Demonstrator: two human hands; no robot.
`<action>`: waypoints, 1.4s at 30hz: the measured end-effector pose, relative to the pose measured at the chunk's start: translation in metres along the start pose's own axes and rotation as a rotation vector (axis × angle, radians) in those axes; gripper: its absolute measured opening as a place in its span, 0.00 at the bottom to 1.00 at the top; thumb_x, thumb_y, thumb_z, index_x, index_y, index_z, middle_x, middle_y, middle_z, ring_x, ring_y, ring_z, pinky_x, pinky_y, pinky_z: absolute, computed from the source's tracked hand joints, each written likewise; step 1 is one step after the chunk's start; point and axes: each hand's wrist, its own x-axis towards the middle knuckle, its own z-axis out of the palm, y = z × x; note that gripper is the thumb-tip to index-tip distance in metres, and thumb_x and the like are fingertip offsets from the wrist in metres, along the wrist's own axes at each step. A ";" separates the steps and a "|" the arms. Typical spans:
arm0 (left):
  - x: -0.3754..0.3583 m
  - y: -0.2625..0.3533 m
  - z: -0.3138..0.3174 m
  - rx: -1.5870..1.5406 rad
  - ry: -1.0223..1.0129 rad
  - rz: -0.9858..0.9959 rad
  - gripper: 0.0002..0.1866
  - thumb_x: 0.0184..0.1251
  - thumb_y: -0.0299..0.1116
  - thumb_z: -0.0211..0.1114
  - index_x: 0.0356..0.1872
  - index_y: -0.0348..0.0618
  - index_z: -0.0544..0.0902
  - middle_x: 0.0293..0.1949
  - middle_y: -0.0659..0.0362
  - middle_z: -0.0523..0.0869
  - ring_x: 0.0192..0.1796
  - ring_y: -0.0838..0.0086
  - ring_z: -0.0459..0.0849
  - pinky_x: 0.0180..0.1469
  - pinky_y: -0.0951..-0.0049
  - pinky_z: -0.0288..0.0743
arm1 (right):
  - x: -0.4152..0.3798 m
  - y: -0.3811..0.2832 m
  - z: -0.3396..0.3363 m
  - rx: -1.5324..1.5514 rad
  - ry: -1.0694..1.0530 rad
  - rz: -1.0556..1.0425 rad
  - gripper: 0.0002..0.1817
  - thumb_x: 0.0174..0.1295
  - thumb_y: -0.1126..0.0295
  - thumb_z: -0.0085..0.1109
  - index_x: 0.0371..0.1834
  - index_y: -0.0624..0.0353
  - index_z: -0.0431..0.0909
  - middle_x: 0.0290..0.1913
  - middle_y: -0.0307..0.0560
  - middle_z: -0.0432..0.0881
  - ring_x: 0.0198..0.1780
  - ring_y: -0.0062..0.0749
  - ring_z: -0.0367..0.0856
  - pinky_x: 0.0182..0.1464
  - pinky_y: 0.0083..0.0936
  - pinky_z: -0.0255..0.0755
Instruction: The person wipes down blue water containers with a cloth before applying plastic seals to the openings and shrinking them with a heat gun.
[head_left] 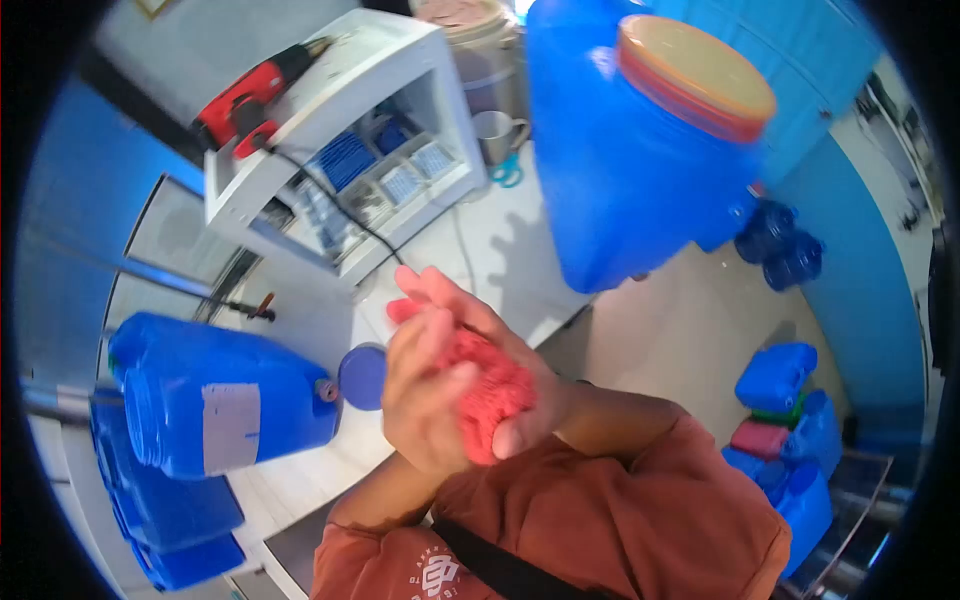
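A bunched-up red cloth (495, 390) with a rough, fluffy surface is pressed between my two hands in front of my chest. My left hand (425, 400) closes over it from the left side, its fingers slightly blurred. From the right, my right hand (545, 385) wraps around the same cloth, its fingers reaching up past the left ones. A small red end of the cloth sticks out near the fingertips. Part of the cloth is hidden by the palms and fingers.
Left of my hands, a blue jerrycan (290, 395) lies beside a round blue lid (363, 377). A white shelf unit (440, 75) carries a red power tool (250, 105). A large blue container (590, 150) with an orange lid (700, 75) stands right. Teal-handled scissors (507, 172) lie near a mug (493, 135).
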 end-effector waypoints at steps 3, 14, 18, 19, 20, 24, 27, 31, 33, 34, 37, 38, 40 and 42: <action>0.032 0.034 0.009 0.585 -0.164 0.046 0.29 0.77 0.48 0.53 0.74 0.49 0.69 0.74 0.31 0.62 0.80 0.36 0.49 0.78 0.43 0.40 | -0.012 -0.067 -0.001 -0.389 -0.058 0.041 0.54 0.56 0.61 0.77 0.80 0.66 0.50 0.78 0.64 0.57 0.77 0.47 0.62 0.77 0.43 0.56; 0.009 -0.014 0.012 0.090 -0.260 -0.273 0.45 0.72 0.46 0.62 0.80 0.35 0.49 0.72 0.37 0.67 0.75 0.51 0.66 0.77 0.51 0.46 | -0.089 -0.314 -0.071 -1.554 0.805 -0.902 0.06 0.66 0.80 0.62 0.42 0.58 0.77 0.29 0.48 0.83 0.26 0.27 0.82 0.27 0.24 0.77; -0.007 -0.022 0.001 0.160 -0.282 -0.368 0.43 0.70 0.40 0.62 0.80 0.37 0.50 0.70 0.38 0.70 0.75 0.53 0.65 0.78 0.54 0.46 | -0.182 -0.305 -0.203 -2.024 1.415 -0.165 0.08 0.55 0.69 0.70 0.34 0.55 0.79 0.25 0.42 0.84 0.25 0.31 0.84 0.30 0.28 0.77; -0.011 -0.024 -0.002 0.195 -0.283 -0.401 0.43 0.69 0.37 0.62 0.80 0.37 0.51 0.70 0.39 0.70 0.76 0.54 0.64 0.78 0.55 0.46 | -0.196 -0.303 -0.217 -2.195 1.453 0.024 0.10 0.53 0.66 0.69 0.35 0.55 0.79 0.26 0.45 0.85 0.27 0.35 0.85 0.32 0.31 0.77; -0.013 -0.024 -0.006 0.217 -0.279 -0.416 0.42 0.69 0.35 0.62 0.80 0.38 0.52 0.71 0.40 0.70 0.76 0.55 0.64 0.78 0.56 0.46 | -0.212 -0.304 -0.229 -2.200 1.454 0.032 0.10 0.53 0.66 0.69 0.35 0.55 0.79 0.26 0.45 0.85 0.27 0.35 0.85 0.32 0.31 0.77; -0.033 -0.036 -0.024 0.288 -0.176 -0.484 0.42 0.66 0.30 0.67 0.78 0.33 0.55 0.67 0.40 0.74 0.71 0.53 0.70 0.74 0.56 0.56 | -0.258 -0.312 -0.259 -2.261 1.267 0.422 0.13 0.50 0.63 0.69 0.34 0.55 0.78 0.30 0.49 0.85 0.32 0.39 0.86 0.36 0.36 0.78; -0.067 -0.047 -0.055 0.521 -0.313 -0.626 0.43 0.65 0.33 0.68 0.77 0.32 0.55 0.67 0.41 0.74 0.69 0.51 0.72 0.73 0.56 0.58 | -0.231 -0.283 -0.189 -1.565 1.080 0.993 0.13 0.50 0.68 0.72 0.30 0.56 0.74 0.23 0.44 0.80 0.21 0.29 0.79 0.23 0.33 0.74; -0.140 -0.060 -0.074 0.751 -0.393 -0.896 0.50 0.62 0.44 0.72 0.77 0.30 0.54 0.70 0.34 0.66 0.71 0.40 0.64 0.73 0.47 0.57 | -0.175 -0.188 -0.122 -1.397 0.640 1.010 0.23 0.44 0.72 0.82 0.38 0.56 0.74 0.31 0.41 0.78 0.30 0.27 0.83 0.29 0.26 0.77; -0.178 -0.066 -0.072 0.840 -0.378 -0.928 0.52 0.60 0.48 0.73 0.77 0.31 0.54 0.72 0.34 0.63 0.73 0.38 0.61 0.73 0.45 0.55 | -0.149 -0.132 -0.100 -1.164 0.369 0.810 0.26 0.44 0.69 0.83 0.42 0.58 0.75 0.40 0.43 0.77 0.33 0.29 0.81 0.37 0.27 0.78; -0.186 -0.070 -0.070 0.896 -0.395 -0.929 0.54 0.58 0.52 0.73 0.77 0.31 0.54 0.73 0.33 0.59 0.74 0.36 0.57 0.74 0.43 0.53 | -0.118 -0.111 -0.093 -1.196 0.086 0.691 0.27 0.45 0.68 0.83 0.43 0.57 0.74 0.40 0.44 0.74 0.37 0.30 0.78 0.41 0.28 0.76; -0.186 -0.067 -0.055 1.031 -0.484 -1.008 0.58 0.54 0.57 0.74 0.76 0.31 0.55 0.75 0.32 0.55 0.76 0.35 0.53 0.75 0.40 0.50 | -0.019 -0.059 -0.057 -1.135 -0.059 0.284 0.28 0.45 0.69 0.84 0.45 0.56 0.74 0.41 0.41 0.76 0.43 0.28 0.78 0.49 0.26 0.74; -0.180 -0.066 -0.053 0.994 -0.434 -1.032 0.55 0.49 0.61 0.76 0.70 0.31 0.63 0.75 0.31 0.54 0.77 0.35 0.52 0.75 0.39 0.50 | 0.010 -0.046 -0.052 -1.070 -0.016 0.201 0.28 0.45 0.72 0.83 0.47 0.55 0.74 0.44 0.39 0.77 0.46 0.26 0.80 0.53 0.25 0.75; -0.161 -0.059 -0.048 0.950 -0.394 -1.088 0.52 0.47 0.61 0.77 0.64 0.32 0.67 0.75 0.31 0.54 0.77 0.35 0.52 0.75 0.39 0.51 | 0.085 -0.036 -0.045 -1.198 0.115 -0.110 0.32 0.48 0.71 0.82 0.55 0.55 0.72 0.45 0.39 0.79 0.46 0.27 0.80 0.54 0.27 0.75; -0.163 -0.061 -0.046 0.890 -0.368 -1.087 0.45 0.42 0.60 0.81 0.52 0.36 0.71 0.74 0.33 0.59 0.75 0.36 0.58 0.72 0.41 0.59 | 0.163 -0.038 -0.032 -1.325 0.246 -0.356 0.34 0.53 0.62 0.79 0.60 0.57 0.71 0.57 0.51 0.77 0.62 0.37 0.76 0.63 0.36 0.71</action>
